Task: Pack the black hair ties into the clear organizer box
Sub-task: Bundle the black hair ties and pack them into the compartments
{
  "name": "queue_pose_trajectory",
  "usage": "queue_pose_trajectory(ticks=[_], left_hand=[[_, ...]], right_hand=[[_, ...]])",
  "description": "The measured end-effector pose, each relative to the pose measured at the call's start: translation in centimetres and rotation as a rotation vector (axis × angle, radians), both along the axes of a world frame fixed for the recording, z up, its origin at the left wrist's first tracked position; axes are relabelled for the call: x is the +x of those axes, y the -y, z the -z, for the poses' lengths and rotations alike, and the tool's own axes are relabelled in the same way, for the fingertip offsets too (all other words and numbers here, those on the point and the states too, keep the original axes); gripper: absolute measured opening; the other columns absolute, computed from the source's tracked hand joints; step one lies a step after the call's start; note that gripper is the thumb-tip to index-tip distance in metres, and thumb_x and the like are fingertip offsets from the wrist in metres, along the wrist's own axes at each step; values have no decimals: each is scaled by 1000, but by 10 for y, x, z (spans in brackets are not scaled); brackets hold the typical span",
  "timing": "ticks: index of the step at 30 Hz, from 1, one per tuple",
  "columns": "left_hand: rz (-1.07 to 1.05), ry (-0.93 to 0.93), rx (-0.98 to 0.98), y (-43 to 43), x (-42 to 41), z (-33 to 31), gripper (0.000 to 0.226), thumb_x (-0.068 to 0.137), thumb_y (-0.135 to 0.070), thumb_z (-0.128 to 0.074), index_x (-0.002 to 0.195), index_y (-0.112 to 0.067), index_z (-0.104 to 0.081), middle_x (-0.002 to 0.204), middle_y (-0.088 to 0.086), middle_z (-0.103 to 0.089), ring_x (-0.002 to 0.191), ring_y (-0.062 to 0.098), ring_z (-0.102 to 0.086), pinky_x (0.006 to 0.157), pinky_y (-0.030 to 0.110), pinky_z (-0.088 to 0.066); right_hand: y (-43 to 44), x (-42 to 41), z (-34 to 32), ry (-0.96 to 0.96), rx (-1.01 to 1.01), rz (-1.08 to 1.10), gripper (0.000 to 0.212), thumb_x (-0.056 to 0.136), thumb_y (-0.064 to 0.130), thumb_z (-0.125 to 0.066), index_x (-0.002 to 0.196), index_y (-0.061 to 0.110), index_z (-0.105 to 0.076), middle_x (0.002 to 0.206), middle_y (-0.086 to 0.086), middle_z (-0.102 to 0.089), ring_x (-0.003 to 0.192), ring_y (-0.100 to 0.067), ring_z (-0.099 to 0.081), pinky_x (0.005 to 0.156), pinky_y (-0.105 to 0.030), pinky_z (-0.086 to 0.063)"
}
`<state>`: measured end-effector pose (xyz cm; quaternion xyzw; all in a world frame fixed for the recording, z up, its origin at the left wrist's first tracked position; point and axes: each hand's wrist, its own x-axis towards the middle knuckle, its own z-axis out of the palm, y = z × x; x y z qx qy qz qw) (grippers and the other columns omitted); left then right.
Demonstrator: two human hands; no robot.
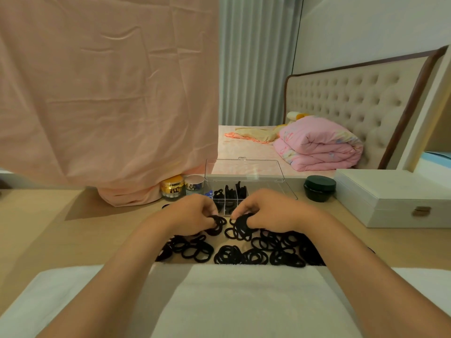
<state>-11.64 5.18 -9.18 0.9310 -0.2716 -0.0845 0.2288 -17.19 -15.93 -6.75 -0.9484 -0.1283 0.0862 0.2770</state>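
Note:
A spread of several black hair ties [244, 252] lies on the wooden table near its front edge. Behind the pile stands the clear organizer box [288, 191], its lid [244, 168] raised upright; the left compartments hold black hair ties [229, 191]. My left hand [192, 211] pinches a small bunch of ties at the far edge of the pile. Beside it, my right hand [268, 211] grips another bunch of ties wrapped around its fingers. Both hands sit just in front of the box, partly hiding its near compartments.
A gold-lidded jar [172, 187] and a silver-lidded jar [194, 184] stand left of the box, under a hanging pink cloth [109, 106]. A dark green jar [319, 187] and a white case [395, 198] stand to the right. A white towel [244, 301] covers my lap.

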Motion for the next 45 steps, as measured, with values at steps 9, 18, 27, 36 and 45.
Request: queue_pose_trajectory(ticks=[9,18,27,36,45], left_hand=[[-46,-166,-192,-5,1,-5,11,92,-19,-68,101,-26,-68,83,-10,-68,71,0,-61,70,16,-44],[-91,-294,-324,-2,0,2,13,90,-15,-73,97,-19,-63,88,2,-68,84,20,-70,84,36,-62],[-57,-653,-660,1,1,2,22,93,-10,-68,114,-10,-73,116,15,-72,96,21,-73,94,37,-58],[-20,-534,-614,8,-4,1,33,84,-19,-79,115,-28,-76,110,-1,-77,107,18,-72,104,39,-52],[-26,-533,-703,9,-9,-2,30,91,-5,-68,112,-24,-78,111,0,-77,102,16,-74,91,29,-57]], right_hand=[[-33,-2,24,-74,-319,-118,29,95,23,-63,122,23,-73,117,-1,-71,104,-23,-67,96,-42,-56],[-21,-3,7,-12,-5,11,16,94,15,-64,97,26,-76,95,-2,-77,82,-18,-72,75,-30,-61],[-19,-3,8,-64,424,269,17,96,6,-61,102,14,-75,89,-7,-77,64,-10,-69,58,-26,-55],[-24,4,15,-23,375,430,12,90,18,-71,102,14,-71,70,-9,-72,40,-6,-57,48,-23,-51],[4,2,6,-305,649,258,35,88,23,-78,120,14,-69,103,-6,-76,83,-15,-73,62,-26,-54]])
